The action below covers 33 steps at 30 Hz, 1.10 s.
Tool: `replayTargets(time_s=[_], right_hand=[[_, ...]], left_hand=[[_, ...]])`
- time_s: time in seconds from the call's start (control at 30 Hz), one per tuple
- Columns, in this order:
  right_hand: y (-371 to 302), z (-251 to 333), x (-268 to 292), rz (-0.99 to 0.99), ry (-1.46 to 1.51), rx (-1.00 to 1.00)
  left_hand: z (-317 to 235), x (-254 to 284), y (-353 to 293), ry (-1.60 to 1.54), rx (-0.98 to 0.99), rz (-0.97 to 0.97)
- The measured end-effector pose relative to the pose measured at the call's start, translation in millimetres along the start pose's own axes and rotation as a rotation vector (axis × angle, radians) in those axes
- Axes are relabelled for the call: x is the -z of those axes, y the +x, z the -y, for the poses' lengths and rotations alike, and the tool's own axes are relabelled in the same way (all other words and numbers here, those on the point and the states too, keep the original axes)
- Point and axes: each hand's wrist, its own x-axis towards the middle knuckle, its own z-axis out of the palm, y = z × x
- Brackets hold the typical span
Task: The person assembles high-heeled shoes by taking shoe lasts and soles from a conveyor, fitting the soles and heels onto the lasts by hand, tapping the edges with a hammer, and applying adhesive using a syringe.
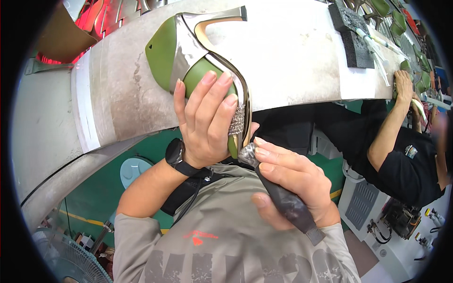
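Note:
A silver high-heeled shoe with a green last inside lies on its side over the bench's near edge, its heel pointing away to the right. My left hand is wrapped round its front part, beside a band of glittering stones. The toe points down toward me. In my right hand is a dark hand tool with a smooth, bulging handle. Its rounded, greyish, smeared end is at the shoe's sole edge near the toe; whether they touch I cannot tell.
The pale worktop curves across the view. On its right are dark foam blocks and thin syringe-like tubes. A co-worker in black reaches to the bench at right. A fan stands lower left, a blue stool nearby.

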Motion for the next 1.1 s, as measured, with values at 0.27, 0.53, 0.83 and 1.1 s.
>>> replayTargets(time_s=[0.27, 0.53, 0.83, 1.1], right_hand=[[30.2, -11.3, 14.3, 0.046, 0.072, -0.077], [61.3, -12.6, 33.1, 0.160, 0.093, -0.162], [84.2, -46.9, 43.3, 0.138, 0.324, -0.318], [105.5, -28.1, 51.2, 0.258, 0.332, -0.569]], left_hand=[[-1.9, -3.9, -1.5, 0.012, 0.028, -0.007], [-3.7, -1.4, -1.6, -0.069, 0.076, -0.028], [-4.0, 0.0, 1.3, -0.063, 0.066, -0.023], [-5.3, -0.1, 10.0, -0.058, 0.088, -0.049]])
